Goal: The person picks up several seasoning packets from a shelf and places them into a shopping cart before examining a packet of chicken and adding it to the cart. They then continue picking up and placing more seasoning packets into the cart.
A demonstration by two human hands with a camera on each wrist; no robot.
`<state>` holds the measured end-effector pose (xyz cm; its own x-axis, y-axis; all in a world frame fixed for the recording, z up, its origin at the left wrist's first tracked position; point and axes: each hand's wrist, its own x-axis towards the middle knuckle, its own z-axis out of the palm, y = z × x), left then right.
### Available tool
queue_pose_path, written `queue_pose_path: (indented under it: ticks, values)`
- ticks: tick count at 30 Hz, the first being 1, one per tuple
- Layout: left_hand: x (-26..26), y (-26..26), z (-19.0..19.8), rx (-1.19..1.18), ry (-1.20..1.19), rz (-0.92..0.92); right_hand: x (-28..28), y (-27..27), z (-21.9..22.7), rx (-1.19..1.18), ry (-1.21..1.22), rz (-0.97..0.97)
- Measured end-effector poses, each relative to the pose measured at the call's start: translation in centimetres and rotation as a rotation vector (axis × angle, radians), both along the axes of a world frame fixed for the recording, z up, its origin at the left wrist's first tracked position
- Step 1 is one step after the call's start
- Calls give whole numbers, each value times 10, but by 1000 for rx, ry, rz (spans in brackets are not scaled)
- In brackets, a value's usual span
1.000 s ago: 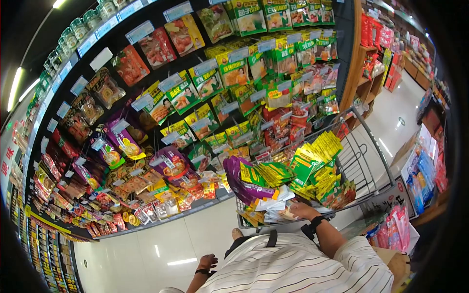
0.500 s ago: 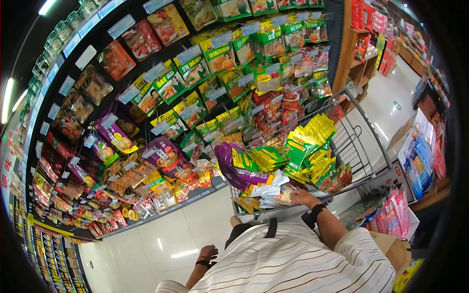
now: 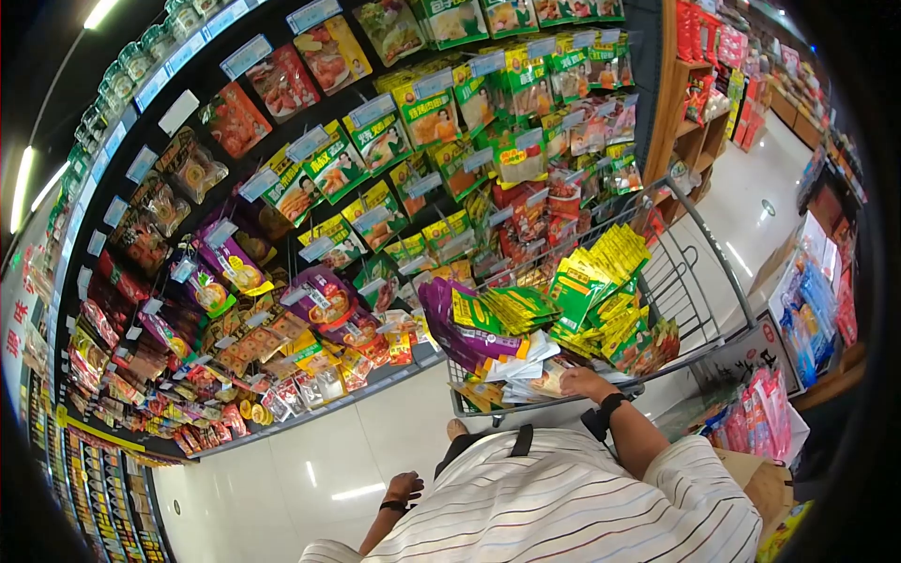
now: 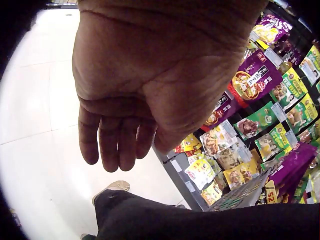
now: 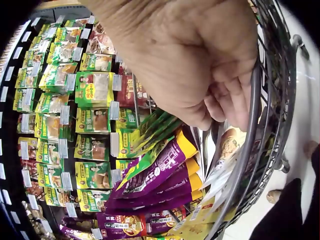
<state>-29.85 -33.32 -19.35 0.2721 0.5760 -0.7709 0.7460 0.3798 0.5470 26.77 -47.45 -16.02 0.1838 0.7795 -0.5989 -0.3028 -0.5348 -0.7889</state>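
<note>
My right hand (image 3: 587, 383) is at the near side of a wire shopping cart (image 3: 699, 319), just inside its rim. In the right wrist view, its curled fingers pinch the top of a white food packet (image 5: 231, 142) with a picture on it. Beside them lean purple packets (image 5: 165, 167) with yellow edges. Green-and-yellow seasoning packets (image 3: 601, 281) are heaped farther along in the cart. My left hand (image 3: 404, 486) hangs low over the floor, away from the cart. Its fingers are relaxed and hold nothing, as the left wrist view shows.
A long shelf wall of hanging packets (image 3: 371, 141) curves along the left and ahead, with price tags. White tiled floor (image 3: 319, 460) lies between it and me. At right stand a wooden rack (image 3: 690, 127) and a box of pink packages (image 3: 755, 422).
The head view has shifted a little. My right hand has stayed at the cart's near side, and a packet with a brownish picture now shows beside its fingers. The left hand still hangs.
</note>
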Motion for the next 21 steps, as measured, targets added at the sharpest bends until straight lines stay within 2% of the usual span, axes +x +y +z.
queue_pose_path:
  ticks: [8,11,15,21]
  values:
    - [1,2,5,-5,20,19,2,3,-6,-5,31,6]
    - [3,3,9,-4,14,36,-4,3,7,-4,-22,-15]
    - [4,5,9,-5,28,21,-3,1,-2,55,-18,4]
    - [4,3,7,8,23,5,3,2,-16,19,31,11]
